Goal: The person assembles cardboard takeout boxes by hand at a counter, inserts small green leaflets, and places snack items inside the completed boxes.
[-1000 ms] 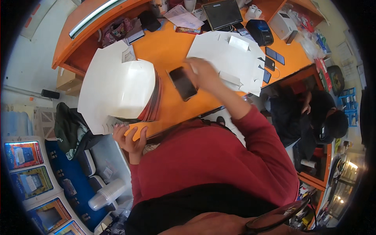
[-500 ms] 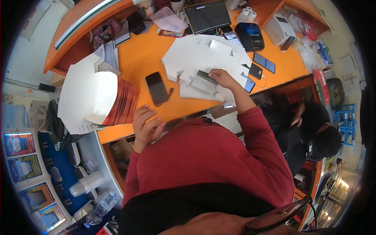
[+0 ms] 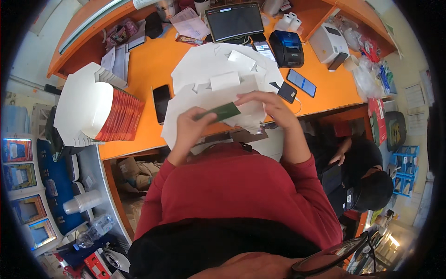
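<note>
White sheets (image 3: 197,69) on orange desk (image 3: 147,65)

Maroon top (image 3: 227,181), creased at elbows; long sleeves (image 3: 304,183) same colour, ending on forearms. Wide black band (image 3: 218,244) across upper chest, by neck. Glasses (image 3: 332,255): dark rim, curved lens. Hands (image 3: 190,125) bare.

One green card (image 3: 225,111) — one monitor (image 3: 234,22)

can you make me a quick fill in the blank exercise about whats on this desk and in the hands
1. The left hand holds a dark ____ card.
2. The right hand has its fingers over ____ cardboard sheets.
3. In the picture, the black smartphone lies to the ____ of the stacked red-and-white cartons.
4. The desktop is coloured ____.

Missing words: green; white; right; orange.
</note>
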A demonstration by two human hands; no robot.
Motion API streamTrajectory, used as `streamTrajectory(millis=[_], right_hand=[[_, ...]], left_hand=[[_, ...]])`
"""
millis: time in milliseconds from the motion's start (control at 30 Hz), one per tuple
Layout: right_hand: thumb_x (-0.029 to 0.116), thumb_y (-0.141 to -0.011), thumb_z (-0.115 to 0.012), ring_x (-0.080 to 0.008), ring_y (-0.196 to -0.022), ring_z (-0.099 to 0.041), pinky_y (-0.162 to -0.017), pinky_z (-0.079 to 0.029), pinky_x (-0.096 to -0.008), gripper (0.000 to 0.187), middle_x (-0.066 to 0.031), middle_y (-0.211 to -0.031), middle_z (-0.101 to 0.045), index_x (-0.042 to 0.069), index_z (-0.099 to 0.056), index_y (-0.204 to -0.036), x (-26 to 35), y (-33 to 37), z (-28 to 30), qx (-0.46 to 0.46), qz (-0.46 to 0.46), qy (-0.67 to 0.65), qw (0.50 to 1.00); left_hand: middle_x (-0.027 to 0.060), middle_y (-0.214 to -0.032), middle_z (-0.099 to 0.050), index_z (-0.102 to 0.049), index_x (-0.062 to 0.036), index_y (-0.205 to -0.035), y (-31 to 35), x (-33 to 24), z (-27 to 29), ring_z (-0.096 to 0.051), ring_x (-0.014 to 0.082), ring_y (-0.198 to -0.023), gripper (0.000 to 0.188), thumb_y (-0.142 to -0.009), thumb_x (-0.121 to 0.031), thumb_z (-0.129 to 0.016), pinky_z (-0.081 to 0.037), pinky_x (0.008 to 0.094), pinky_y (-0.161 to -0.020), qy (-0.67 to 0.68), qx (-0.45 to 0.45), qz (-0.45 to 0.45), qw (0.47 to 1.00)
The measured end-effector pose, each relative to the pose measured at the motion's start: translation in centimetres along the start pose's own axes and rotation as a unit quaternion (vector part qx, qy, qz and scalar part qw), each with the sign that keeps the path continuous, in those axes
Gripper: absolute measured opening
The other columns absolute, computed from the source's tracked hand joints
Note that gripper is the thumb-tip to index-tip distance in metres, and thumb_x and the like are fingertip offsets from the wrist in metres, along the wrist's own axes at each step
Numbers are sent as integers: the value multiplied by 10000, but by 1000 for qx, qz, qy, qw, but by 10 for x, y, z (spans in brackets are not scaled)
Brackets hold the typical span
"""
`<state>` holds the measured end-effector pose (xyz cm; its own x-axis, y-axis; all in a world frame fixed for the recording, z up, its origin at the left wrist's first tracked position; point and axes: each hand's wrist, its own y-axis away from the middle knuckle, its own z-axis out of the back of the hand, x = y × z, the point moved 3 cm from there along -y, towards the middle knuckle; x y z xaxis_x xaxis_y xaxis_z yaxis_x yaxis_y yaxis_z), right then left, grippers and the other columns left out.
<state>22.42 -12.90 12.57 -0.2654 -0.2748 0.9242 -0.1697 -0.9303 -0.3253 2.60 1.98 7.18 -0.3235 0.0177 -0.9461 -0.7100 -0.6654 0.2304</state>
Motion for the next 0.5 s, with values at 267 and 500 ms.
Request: streamTrajectory(millis=[267,500], right_hand=[[141,-748,-768,-212,-829,-599,-861,-427,-406,143,-36,-920,-655,83,-698,-858,4,6,-16,-279,-6,121,953],[196,-805,-717,-290,-1219,-488,-1043,-327,-454,240,-105,-1203,-582,140,-691,-1037,32,6,-18,-169,105,345,917]], left_hand=[[-9,-816,-629,-642,-50,-957,6,-11,-33,-559,47,-722,149,-969,-193,-599,-450,192,-619,278,17,9,960],[12,-827,-626,-611,-11,-928,24,-33,-39,-563,87,-754,116,-951,-123,-592,-453,234,-682,138,6,-165,977]])
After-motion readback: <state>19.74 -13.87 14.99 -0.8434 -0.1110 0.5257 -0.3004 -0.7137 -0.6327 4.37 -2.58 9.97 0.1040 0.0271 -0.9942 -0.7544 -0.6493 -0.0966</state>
